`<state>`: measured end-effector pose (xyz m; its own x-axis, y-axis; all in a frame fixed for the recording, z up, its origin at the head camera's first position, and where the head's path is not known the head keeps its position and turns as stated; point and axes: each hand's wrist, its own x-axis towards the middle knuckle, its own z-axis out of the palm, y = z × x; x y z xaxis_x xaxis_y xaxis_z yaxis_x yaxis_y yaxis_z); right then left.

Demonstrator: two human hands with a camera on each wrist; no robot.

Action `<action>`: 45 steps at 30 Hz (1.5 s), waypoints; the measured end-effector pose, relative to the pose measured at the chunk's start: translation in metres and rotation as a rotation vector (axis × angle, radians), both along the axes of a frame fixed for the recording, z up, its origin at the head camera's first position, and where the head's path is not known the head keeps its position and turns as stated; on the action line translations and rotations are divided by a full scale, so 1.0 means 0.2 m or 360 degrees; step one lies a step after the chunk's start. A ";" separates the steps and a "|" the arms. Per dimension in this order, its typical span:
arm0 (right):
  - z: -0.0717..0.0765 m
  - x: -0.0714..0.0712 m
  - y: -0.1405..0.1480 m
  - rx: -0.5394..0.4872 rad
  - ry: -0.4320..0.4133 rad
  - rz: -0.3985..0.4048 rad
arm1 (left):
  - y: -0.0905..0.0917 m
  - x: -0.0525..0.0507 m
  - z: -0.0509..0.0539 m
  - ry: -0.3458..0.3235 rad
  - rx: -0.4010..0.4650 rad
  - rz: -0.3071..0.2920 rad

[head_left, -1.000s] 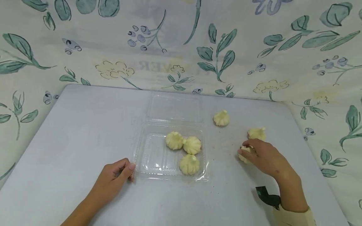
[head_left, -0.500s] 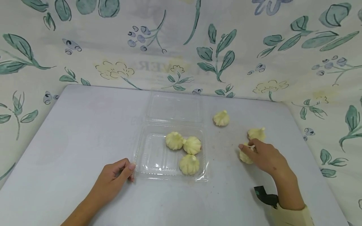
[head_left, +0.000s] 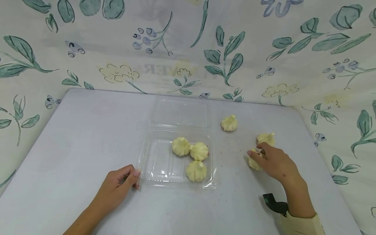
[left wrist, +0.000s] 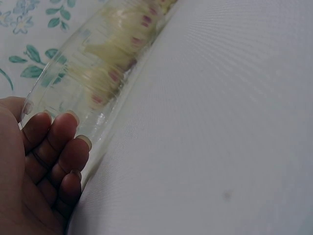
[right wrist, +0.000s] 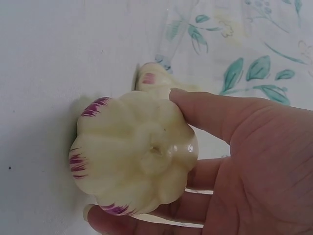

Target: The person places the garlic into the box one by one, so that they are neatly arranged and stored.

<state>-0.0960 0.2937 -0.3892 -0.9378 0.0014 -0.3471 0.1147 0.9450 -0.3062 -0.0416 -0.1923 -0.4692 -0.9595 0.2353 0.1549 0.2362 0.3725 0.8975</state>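
Note:
A clear plastic box lies with its lid folded back, and three pale yellow garlic bulbs sit in its right half. My left hand pinches the box's left rim between thumb and fingers; the left wrist view shows the rim at the fingertips. On the right, my right hand grips a garlic bulb at the table surface, thumb on one side and fingers round the other. In the right wrist view that bulb has purple streaks. Another bulb stands just behind it.
One more garlic bulb sits on the white table to the right of the raised lid. A floral cloth hangs behind the table. A black strap piece juts out by the right wrist.
My right hand has shifted slightly, its thumb and fingers settling differently round the bulb, which has turned a little. My left hand and the box have stayed where they were.

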 end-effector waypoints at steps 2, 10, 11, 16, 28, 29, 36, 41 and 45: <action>0.00 0.00 0.00 -0.0009 0.0011 0.0001 | 0.00 0.00 0.00 -0.0003 -0.0008 0.0005; 0.00 0.00 -0.01 -0.0050 0.0054 0.0010 | 0.00 0.00 0.00 -0.0009 -0.0009 0.0007; 0.00 0.00 -0.01 -0.0051 0.0051 0.0009 | 0.00 0.00 0.00 -0.0008 -0.0004 0.0004; 0.00 0.00 -0.01 -0.0012 0.0000 -0.0005 | 0.00 0.00 0.00 -0.0006 0.0026 -0.0007; 0.00 0.00 -0.02 0.0004 -0.0003 0.0008 | 0.00 0.00 0.00 -0.0019 0.0017 0.0003; 0.00 0.00 -0.02 0.0003 -0.0002 0.0010 | 0.00 0.00 0.00 -0.0019 0.0018 0.0004; 0.00 -0.01 -0.02 -0.0004 0.0032 0.0039 | 0.00 0.00 0.00 -0.0005 0.0027 0.0014; -0.01 -0.01 -0.03 -0.0041 0.0119 0.0032 | 0.00 0.00 0.00 -0.0023 0.0022 0.0022; -0.02 -0.01 -0.04 -0.0112 0.0213 0.0017 | 0.01 0.01 0.01 -0.0028 0.0017 0.0022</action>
<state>-0.0980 0.2857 -0.3927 -0.9756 -0.0287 -0.2176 0.0585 0.9216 -0.3838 -0.0403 -0.1913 -0.4673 -0.9652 0.2205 0.1403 0.2152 0.3657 0.9055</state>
